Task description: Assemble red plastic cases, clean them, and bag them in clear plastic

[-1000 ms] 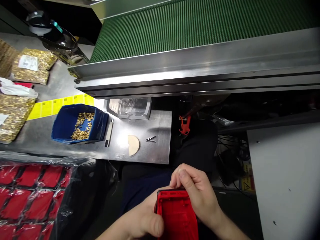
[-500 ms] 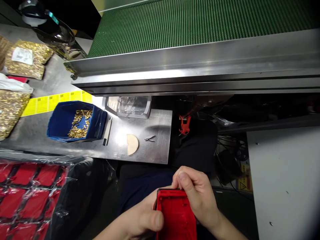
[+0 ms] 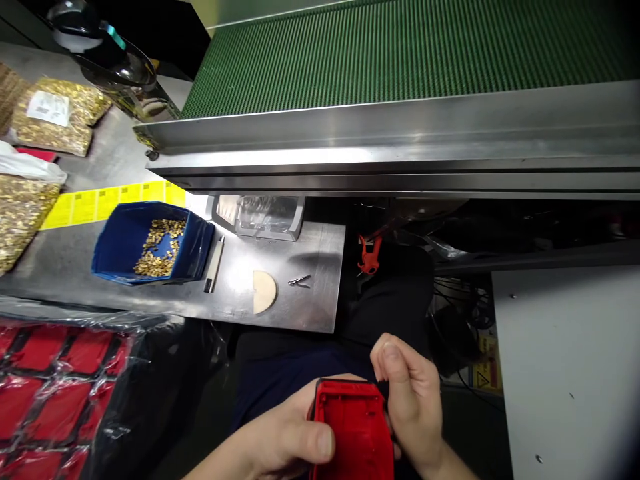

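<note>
My left hand (image 3: 285,433) is closed round a red plastic housing (image 3: 353,420) with a black edge, its thumb pressed on the left rim. The housing is an open shell, its hollow inside facing me, and its lower end runs out of view. Just right of its upper corner, my right hand (image 3: 410,393) is closed, thumb against curled fingers. Whatever those fingertips hold, if anything, is hidden. On the metal table ahead stands a blue bin (image 3: 125,247) with small brass pieces (image 3: 160,250) inside.
A pale half-disc (image 3: 264,292), small tweezers-like metal tool (image 3: 300,281), a white pen-like tool (image 3: 214,265) and a clear-lidded grey box (image 3: 270,217) are on the table. Left is a plastic-lined box of red housings (image 3: 55,407). A green conveyor belt (image 3: 375,53) runs across the back.
My right hand has moved right, away from the upper corner of the red housing, fingers still closed. My left hand keeps its hold. The view has shifted slightly.
</note>
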Available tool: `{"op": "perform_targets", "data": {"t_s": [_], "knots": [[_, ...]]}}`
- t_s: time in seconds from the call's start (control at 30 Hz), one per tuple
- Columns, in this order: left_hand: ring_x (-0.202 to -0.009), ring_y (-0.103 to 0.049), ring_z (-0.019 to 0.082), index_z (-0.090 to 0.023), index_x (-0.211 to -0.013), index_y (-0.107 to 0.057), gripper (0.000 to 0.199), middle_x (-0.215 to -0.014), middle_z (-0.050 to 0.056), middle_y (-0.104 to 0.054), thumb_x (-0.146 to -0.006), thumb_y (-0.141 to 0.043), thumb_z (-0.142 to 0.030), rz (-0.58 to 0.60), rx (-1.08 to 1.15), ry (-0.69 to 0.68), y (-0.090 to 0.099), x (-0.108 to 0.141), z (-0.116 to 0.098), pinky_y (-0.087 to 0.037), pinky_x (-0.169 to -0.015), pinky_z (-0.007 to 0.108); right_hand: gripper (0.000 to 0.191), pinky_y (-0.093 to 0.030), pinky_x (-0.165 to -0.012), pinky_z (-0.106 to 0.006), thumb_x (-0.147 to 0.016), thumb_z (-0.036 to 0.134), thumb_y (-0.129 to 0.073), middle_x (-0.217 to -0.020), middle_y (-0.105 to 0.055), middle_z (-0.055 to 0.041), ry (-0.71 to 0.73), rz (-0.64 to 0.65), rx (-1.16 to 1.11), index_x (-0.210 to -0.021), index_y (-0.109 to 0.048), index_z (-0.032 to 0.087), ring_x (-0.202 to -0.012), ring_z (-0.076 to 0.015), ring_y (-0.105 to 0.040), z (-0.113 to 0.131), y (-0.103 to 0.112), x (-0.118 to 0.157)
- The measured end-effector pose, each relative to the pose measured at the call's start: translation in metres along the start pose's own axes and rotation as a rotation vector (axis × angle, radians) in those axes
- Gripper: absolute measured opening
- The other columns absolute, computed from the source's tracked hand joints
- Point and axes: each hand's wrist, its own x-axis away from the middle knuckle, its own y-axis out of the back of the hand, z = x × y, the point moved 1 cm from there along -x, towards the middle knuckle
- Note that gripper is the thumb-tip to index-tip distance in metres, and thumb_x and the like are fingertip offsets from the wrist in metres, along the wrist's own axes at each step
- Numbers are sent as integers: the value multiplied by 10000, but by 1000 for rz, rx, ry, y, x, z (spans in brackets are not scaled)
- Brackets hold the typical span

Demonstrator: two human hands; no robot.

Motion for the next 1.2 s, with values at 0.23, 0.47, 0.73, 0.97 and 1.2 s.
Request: {"op": "perform_targets", "data": {"t_s": [0.23, 0.47, 0.73, 0.97, 1.2], "knots": [[-1041, -723, 342, -122, -1266, -662, 851, -1074, 165, -751, -625, -909, -624, 17, -11, -16, -2, 0, -4, -530, -905, 371, 431, -457, -621, -287, -1060, 385, -460, -704, -649, -28, -54, 203, -106, -690, -582, 200, -651, -160, -603, 3, -6, 0], [-832, -662, 181, -121, -1177, -696, 776, -993, 95, -691, -608, -935, -592, -15, 3, -24, 2, 2, -2, -492, -785, 246, 412, -452, -661, -297, -1069, 364, -425, -725, -614, -34, 41, 129, -69, -718, -571, 203, -705, -172, -591, -2, -5, -1], [-755, -566, 145, -123, -1134, -693, 788, -954, 84, -650, -564, -951, -602, -32, -15, -9, 3, 4, -3, -442, -704, 228, 447, -354, -583, -289, -1078, 368, -420, -646, -449, 13, 67, -33, -54, -663, -470, 210, -608, -138, -450, 0, -3, -2], [-837, -595, 168, -124, -1137, -713, 722, -978, 81, -676, -609, -947, -558, -26, -3, -31, 5, 5, 2, -469, -776, 249, 434, -454, -660, -303, -1073, 410, -430, -757, -669, -47, -7, 256, -194, -717, -568, 204, -705, -173, -598, 10, -8, -8], [-824, -602, 162, -122, -1188, -697, 777, -987, 88, -684, -610, -939, -580, -11, -26, -32, 3, 5, -2, -468, -769, 247, 435, -369, -613, -286, -1075, 411, -431, -691, -504, 0, -10, 222, -135, -703, -514, 201, -644, -138, -474, 5, -9, -8]]}}
